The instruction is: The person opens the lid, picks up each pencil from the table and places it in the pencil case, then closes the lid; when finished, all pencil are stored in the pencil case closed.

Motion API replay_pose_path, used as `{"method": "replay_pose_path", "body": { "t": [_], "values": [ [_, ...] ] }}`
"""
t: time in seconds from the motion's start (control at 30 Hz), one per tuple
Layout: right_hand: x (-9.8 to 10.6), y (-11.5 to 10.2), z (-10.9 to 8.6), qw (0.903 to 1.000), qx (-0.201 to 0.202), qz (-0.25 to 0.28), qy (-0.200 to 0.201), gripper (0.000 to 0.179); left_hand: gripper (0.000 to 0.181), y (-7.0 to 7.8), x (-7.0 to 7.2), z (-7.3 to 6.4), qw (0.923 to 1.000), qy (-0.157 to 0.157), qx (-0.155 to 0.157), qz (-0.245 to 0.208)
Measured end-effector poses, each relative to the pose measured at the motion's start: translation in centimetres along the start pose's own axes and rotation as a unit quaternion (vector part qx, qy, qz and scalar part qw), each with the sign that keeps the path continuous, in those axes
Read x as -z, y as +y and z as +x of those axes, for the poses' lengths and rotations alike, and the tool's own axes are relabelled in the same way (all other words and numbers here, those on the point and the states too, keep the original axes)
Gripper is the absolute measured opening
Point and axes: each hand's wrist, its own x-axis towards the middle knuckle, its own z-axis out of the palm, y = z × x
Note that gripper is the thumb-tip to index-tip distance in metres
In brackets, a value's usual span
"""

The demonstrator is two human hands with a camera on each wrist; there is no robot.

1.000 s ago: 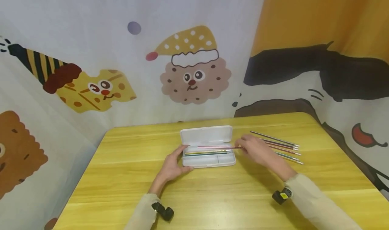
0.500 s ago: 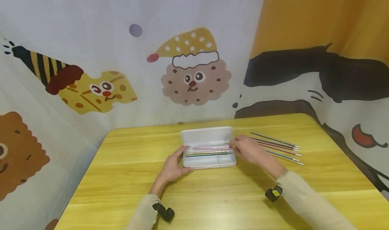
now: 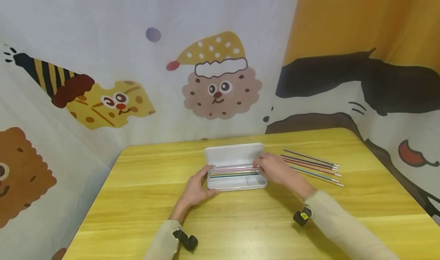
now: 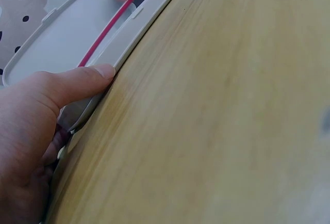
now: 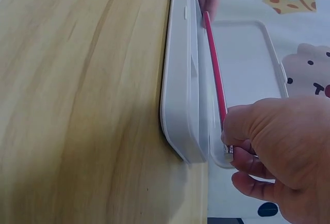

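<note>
A white pencil case (image 3: 227, 184) stands with its lid (image 3: 233, 154) up, in the middle of the table in the head view. My left hand (image 3: 194, 190) grips its left end, thumb at the front corner and fingers at the back one. Between thumb and fingers, my right hand (image 3: 275, 170) pinches a red pencil (image 5: 216, 74) close to its eraser end. That pencil lies lengthwise over the case's long compartment, its other end near my left fingers. Green and yellow pencils (image 3: 233, 175) lie inside, their right ends partly hidden by my right hand.
Several loose pencils (image 3: 311, 162) lie on the wooden table (image 3: 254, 218) to the right of the case, eraser ends pointing right. A curtain (image 3: 120, 8) with cartoon prints hangs behind the table's far edge.
My right hand has moved left with the red pencil, from beside the case to over its right end. The pencil is now lower and lined up with the compartment. My left hand stays put.
</note>
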Motion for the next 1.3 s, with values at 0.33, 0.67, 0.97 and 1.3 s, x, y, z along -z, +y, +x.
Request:
{"method": "replay_pose_path", "body": {
  "t": [0.33, 0.67, 0.97, 1.3],
  "values": [
    [-0.7, -0.5, 0.7, 0.9997, -0.006, -0.006, -0.021, 0.025, 0.091, 0.2, 0.0, -0.1, 0.9999, -0.004, 0.011, -0.001],
    [-0.8, -0.7, 1.0, 0.9995, -0.004, -0.022, -0.021, 0.021, 0.091, 0.1, -0.1, 0.0, 0.9999, -0.011, 0.009, -0.004],
    [-1.0, -0.2, 0.1, 0.9994, 0.008, 0.006, 0.034, 0.020, 0.091, 0.1, -0.1, -0.1, 0.9999, -0.012, 0.010, -0.002],
    [2.4, 3.1, -6.9, 0.9908, -0.078, 0.027, 0.107, 0.021, 0.091, 0.0, 0.1, 0.1, 0.9997, -0.010, 0.013, 0.018]
  ]
}}
